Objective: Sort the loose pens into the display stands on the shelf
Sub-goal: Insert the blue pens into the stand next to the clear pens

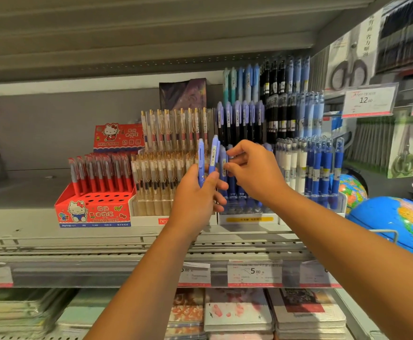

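My left hand [196,193] grips two lavender-blue pens [207,155] upright in front of the shelf. My right hand [252,171] pinches a third lavender-blue pen [223,163] that stands in the front row of a tiered clear stand [248,218]. That stand holds more purple-capped pens [239,115] in its rows behind. To its left is a clear stand of gold-clipped pens [176,133]. A red cartoon-cat box [93,212] further left holds red pens [100,171] with several empty holes in front.
Right of my hand stand blue and white pens [315,165] and dark and light-blue pens [286,94]. Two globes [394,219] sit at the right. Packaged scissors [350,72] hang above price tags [368,100]. Notebooks [237,312] lie on the lower shelf.
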Demonstrator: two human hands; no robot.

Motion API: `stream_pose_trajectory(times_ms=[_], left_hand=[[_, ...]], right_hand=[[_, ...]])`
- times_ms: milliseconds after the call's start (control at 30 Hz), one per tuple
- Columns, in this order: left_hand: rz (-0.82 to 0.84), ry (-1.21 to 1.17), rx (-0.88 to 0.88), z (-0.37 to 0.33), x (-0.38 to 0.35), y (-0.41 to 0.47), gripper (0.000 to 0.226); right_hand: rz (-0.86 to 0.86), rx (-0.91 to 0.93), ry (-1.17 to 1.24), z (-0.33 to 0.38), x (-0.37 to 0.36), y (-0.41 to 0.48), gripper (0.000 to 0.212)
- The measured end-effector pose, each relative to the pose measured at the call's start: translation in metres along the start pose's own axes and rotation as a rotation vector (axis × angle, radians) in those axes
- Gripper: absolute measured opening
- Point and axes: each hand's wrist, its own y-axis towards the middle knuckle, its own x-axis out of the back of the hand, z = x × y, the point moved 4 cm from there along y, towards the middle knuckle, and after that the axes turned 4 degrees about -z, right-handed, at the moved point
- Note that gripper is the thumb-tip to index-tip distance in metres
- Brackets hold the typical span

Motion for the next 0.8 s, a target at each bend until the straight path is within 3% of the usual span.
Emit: stream_pose_trajectory(times_ms=[133,333,500,800], left_hand=[[0.013,-0.048,-0.001,-0.001,-0.001,0.000,0.010],[0.105,-0.061,0.013,-0.002,-0.003,-0.003,0.013],[0.205,-0.041,0.028,-0.003,-0.008,-0.004,0.015],[0.169,0.037,0.012,0.002,-0.007,-0.001,0.012]], right_hand=[[-0.059,0.019,-0.015,0.005,0.014,-0.002,0.014],[-0.012,-0.148,0.372,0.015,0.022,-0.016,0.020],[-0.033,-0.174,0.434,0.018,0.025,-0.023,0.026],[-0.091,-0.251,0.590,0.015,0.035,-0.023,0.018]])
